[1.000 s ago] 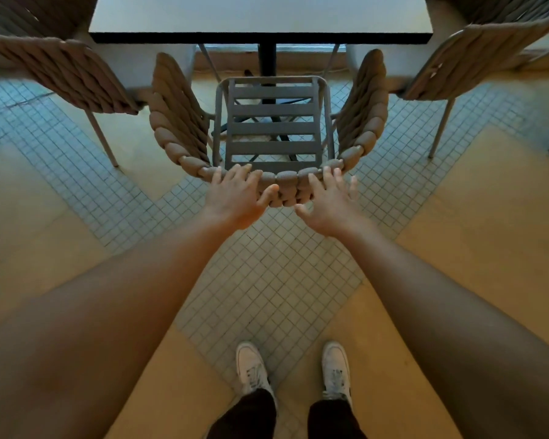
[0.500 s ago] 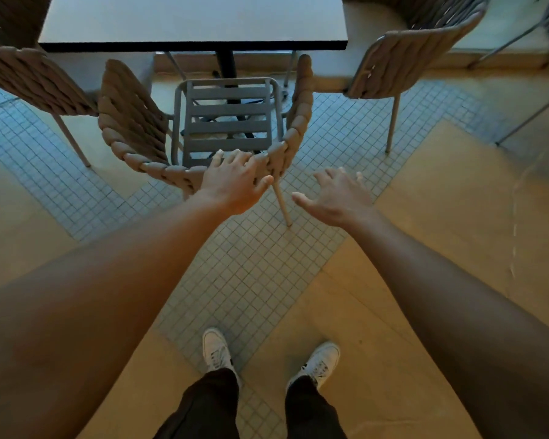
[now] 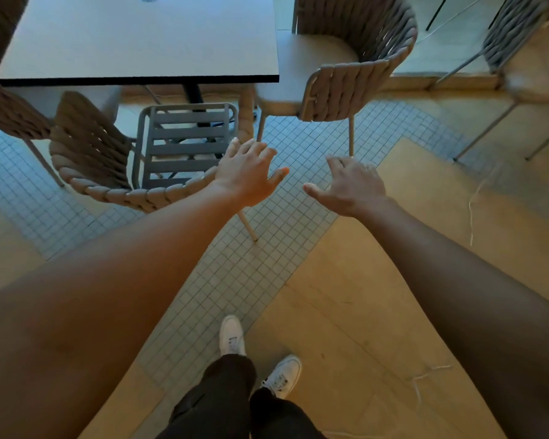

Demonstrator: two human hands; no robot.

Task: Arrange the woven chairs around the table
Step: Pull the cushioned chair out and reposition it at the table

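Woven chairs around the dark counter, my two hands out in front.

My counter [image 3: 140, 39] is the biggest thing, up at the top. One woven chair [image 3: 102, 166] with a slatted seat is tucked at its near edge, just under my left arm. A second woven chair [image 3: 346, 80] with a cushion sits at the counter's right side. A third chair [image 3: 10, 112] peeks in at the far left, and one more [image 3: 517, 58] stands well apart on the right. My left hand [image 3: 248, 172] is over the near chair's back rim, grip loose, fingers spread, holding nothing. My right hand [image 3: 352, 185] is open too, over the tiled floor [image 3: 267, 264]. My white shoes [image 3: 232, 335] are below.
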